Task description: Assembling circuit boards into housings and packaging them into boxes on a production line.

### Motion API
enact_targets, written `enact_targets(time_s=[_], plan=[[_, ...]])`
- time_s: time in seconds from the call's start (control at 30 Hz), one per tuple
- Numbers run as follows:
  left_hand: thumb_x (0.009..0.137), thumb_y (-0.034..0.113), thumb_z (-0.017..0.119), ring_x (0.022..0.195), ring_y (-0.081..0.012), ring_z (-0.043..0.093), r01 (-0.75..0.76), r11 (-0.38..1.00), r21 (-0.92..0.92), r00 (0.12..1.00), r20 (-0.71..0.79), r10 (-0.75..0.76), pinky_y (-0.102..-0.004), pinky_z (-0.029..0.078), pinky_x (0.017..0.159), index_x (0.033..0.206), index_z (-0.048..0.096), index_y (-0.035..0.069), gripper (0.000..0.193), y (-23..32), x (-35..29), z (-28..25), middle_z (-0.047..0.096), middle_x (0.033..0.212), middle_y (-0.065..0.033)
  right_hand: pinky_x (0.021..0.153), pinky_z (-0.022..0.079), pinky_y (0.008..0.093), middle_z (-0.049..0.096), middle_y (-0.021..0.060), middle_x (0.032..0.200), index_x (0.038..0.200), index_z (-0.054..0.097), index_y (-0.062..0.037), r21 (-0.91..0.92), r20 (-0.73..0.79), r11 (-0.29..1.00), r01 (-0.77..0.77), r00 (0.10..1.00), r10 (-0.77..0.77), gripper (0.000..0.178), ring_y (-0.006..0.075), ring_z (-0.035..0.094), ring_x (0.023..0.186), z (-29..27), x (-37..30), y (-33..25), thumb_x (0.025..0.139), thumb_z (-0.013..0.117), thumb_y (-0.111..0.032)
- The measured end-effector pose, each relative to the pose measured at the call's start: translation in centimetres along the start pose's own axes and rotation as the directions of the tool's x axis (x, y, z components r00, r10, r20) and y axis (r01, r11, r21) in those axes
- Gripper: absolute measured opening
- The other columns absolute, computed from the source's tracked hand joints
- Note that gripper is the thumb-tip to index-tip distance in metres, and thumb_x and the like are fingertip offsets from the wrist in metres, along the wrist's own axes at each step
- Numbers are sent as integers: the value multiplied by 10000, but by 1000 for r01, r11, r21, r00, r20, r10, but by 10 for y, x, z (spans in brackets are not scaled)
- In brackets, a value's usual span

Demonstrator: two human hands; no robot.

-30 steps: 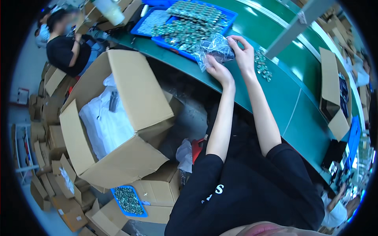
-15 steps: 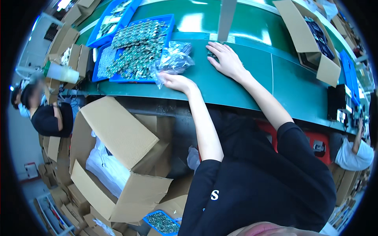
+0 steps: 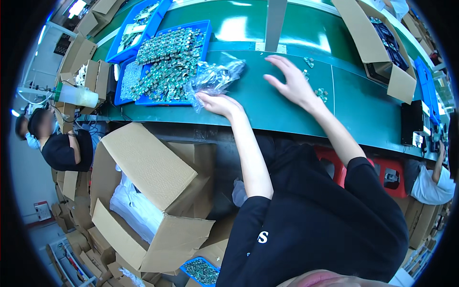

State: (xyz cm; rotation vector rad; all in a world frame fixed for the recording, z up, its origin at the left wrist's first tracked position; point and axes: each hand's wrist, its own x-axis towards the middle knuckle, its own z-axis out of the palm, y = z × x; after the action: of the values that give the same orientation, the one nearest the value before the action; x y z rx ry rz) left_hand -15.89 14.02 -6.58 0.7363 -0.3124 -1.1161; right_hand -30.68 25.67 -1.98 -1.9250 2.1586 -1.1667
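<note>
My left hand (image 3: 219, 104) grips the lower edge of a crumpled clear plastic bag (image 3: 216, 78) at the near right corner of a blue tray (image 3: 208, 36). Small green circuit boards (image 3: 171, 64) are heaped in that tray, and the bag overlaps its right side. My right hand (image 3: 292, 83) is open over the green tabletop, thumb and fingers apart, with nothing visible in it. Beside it, to the right, lie a few loose small circuit boards (image 3: 321, 94) in little clusters.
Behind the tray stands another blue bin (image 3: 152, 14) of boards. A metal post (image 3: 275, 26) rises from the bench. Right of it are an open carton (image 3: 356, 40) and a black device (image 3: 414, 123). Below the bench's left edge sits a large open carton (image 3: 148, 160).
My right hand has lifted from a small board on the table, its fingers now spread. Loose boards now show to its right. The bag in my left hand has shifted slightly right.
</note>
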Motion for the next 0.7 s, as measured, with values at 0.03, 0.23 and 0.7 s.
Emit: enact_targets(time_s=[0.03, 0.23, 0.7], plan=[[1062, 321, 376, 1220, -260, 514, 45, 998, -47, 999, 14, -45, -382, 376, 1076, 1364, 417, -92, 513, -1, -5, 3, 482, 1381, -201, 990, 453, 367, 538, 135, 1352, 1311, 559, -71, 2, -1, 1000, 2, 1000, -2, 479, 274, 571, 1161, 10, 8, -9, 918, 639, -333], [1060, 357, 356, 1208, -275, 529, 159, 977, -139, 987, 44, -154, -400, 402, 1051, 1353, 428, -68, 521, -4, -16, 12, 501, 1360, -201, 745, 497, 281, 567, 126, 1247, 1320, 572, -62, 464, 96, 802, -376, 921, 377, 616, 167, 583, 904, 74, 57, -28, 858, 715, -445], [837, 311, 755, 1334, -401, 349, -425, 624, 655, 886, 442, 140, -479, 276, 1128, 1439, 257, -48, 860, 34, -22, -15, 321, 1449, -275, 608, 483, 295, 675, 50, 854, 951, 737, -63, 285, -90, 958, 17, 996, 9, 192, 162, 584, 635, 53, 94, -33, 866, 706, -233]])
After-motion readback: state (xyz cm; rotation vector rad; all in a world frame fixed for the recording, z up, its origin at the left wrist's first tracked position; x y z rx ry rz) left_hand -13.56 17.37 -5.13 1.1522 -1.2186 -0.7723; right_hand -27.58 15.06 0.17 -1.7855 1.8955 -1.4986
